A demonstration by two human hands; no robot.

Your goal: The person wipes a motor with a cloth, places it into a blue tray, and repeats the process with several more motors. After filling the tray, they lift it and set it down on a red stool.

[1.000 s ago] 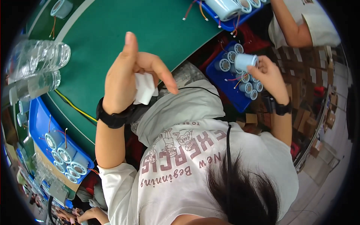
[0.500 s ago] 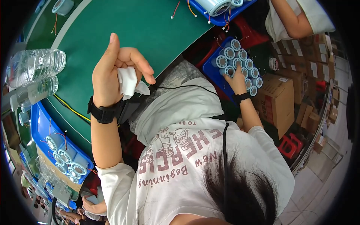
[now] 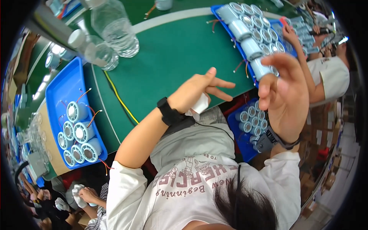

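Note:
My left hand (image 3: 195, 92) is held above the near edge of the green table (image 3: 161, 61). Its thumb and some fingers stretch out, while a crumpled white tissue (image 3: 201, 103) is tucked against the palm. My right hand (image 3: 287, 96) is raised, empty, its fingers apart and partly bent. Behind it, a blue tray (image 3: 216, 9) carries rows of light-blue cylindrical motors (image 3: 240, 30) with thin wires. Below the table edge, partly hidden by my right wrist, a second blue tray (image 3: 245, 149) holds more such motors (image 3: 256, 122).
Another blue tray (image 3: 65, 90) at the left holds several motors (image 3: 82, 132). Two clear plastic bottles (image 3: 115, 34) stand at the back left, near a yellow cable (image 3: 119, 97). A co-worker's arm (image 3: 304, 69) reaches in at the right; gloved hands (image 3: 78, 195) show lower left.
My right hand has left the motors in the lower tray and risen, empty. My left hand, still with the tissue, appears farther right and its fingers are straighter. The whole view has swung.

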